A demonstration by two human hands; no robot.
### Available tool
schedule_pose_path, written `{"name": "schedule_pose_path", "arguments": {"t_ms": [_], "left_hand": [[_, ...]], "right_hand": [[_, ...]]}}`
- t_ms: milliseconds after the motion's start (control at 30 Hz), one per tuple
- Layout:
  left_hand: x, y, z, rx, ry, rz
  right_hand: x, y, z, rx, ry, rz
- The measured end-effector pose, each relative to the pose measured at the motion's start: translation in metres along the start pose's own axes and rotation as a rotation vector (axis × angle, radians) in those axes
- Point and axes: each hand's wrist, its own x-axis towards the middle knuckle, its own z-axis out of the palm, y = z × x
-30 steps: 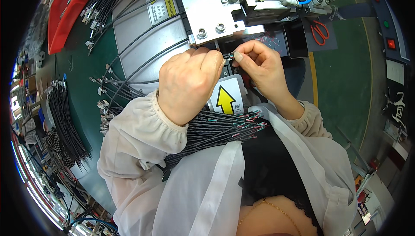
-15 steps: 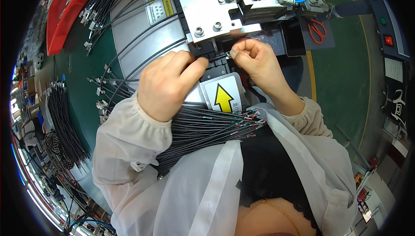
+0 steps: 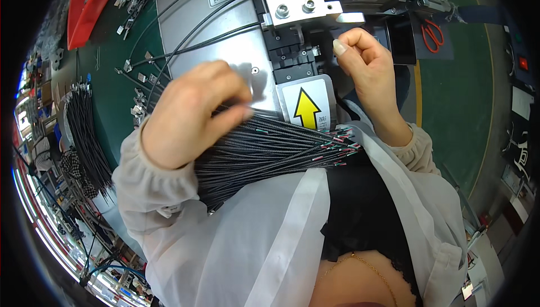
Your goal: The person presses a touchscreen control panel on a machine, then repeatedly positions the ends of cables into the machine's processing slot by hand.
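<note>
My left hand (image 3: pixel 194 113), blurred by motion, is over the upper left part of a thick bundle of black cables (image 3: pixel 264 149) across my lap. Its thumb and fingers are apart, and nothing shows between them. My right hand (image 3: pixel 368 68) is raised just right of the machine's black clamping fixture (image 3: pixel 292 59), thumb against curled fingers; I see nothing in it. A small metal end piece (image 3: pixel 316 52) sits at the fixture's right side. The bundle's right ends show thin red, green and white wire tips (image 3: pixel 343 138).
A metal machine block (image 3: pixel 295 0) with bolts overhangs the fixture. Below it is a plate with a yellow arrow (image 3: pixel 306 107). Red scissors (image 3: pixel 432 36) and a dark phone-like slab (image 3: pixel 402 40) are at the right. More black cables (image 3: pixel 87 138) and a red bin (image 3: pixel 90 9) are left.
My left hand has moved from the fixture down and left to the cable bundle. My right hand has drawn away from the fixture. The whole view has shifted slightly.
</note>
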Motion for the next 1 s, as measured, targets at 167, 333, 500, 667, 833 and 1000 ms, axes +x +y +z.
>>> {"name": "schedule_pose_path", "arguments": {"t_ms": [167, 333, 500, 667, 833, 1000], "left_hand": [[-0.011, -0.005, 0.003, 0.038, -0.248, 0.130], [-0.012, -0.015, -0.001, -0.052, -0.232, 0.142], [0.004, 0.006, -0.001, -0.229, -0.019, 0.031], [0.029, 0.025, 0.019, -0.592, -0.056, -0.148], [0.039, 0.020, 0.036, -0.840, -0.075, -0.126], [0.044, 0.023, 0.028, -1.002, -0.158, -0.237]], "right_hand": [[-0.001, -0.004, 0.003, -0.006, -0.033, -0.018], [-0.007, -0.011, 0.006, -0.055, -0.058, -0.063], [-0.017, -0.021, 0.009, -0.185, -0.224, -0.215], [-0.013, -0.024, 0.009, -0.112, -0.204, -0.302], [-0.014, -0.021, 0.004, -0.038, -0.156, -0.221], [-0.015, -0.021, 0.005, 0.039, -0.161, -0.139]]}}
